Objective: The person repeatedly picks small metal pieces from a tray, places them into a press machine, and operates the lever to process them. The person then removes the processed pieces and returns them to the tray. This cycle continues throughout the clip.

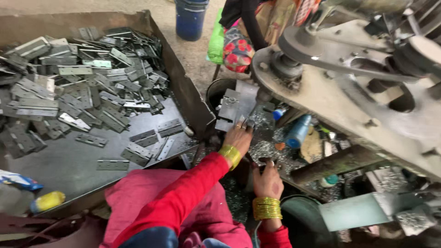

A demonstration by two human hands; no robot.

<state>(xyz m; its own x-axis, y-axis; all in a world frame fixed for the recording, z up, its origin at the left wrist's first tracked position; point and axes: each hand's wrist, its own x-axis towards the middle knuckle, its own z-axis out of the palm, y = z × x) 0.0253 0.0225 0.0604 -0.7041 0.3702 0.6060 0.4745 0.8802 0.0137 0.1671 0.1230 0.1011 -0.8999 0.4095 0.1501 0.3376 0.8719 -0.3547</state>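
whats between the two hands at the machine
In the head view, only a short stretch of machine bed littered with shiny metal shavings separates the left hand from the right hand; no hinge lies there.

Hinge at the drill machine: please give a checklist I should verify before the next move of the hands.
1. Left hand touches the hinge at its lower edge: ok.
2. Hinge sits flat under the spindle: cannot tell.
3. Right hand away from the belt pulley: ok.
4. Bangles away from moving parts: ok.
5. Metal chips cleared from the work area: not ok.
6. Hinges in the tray: ok.
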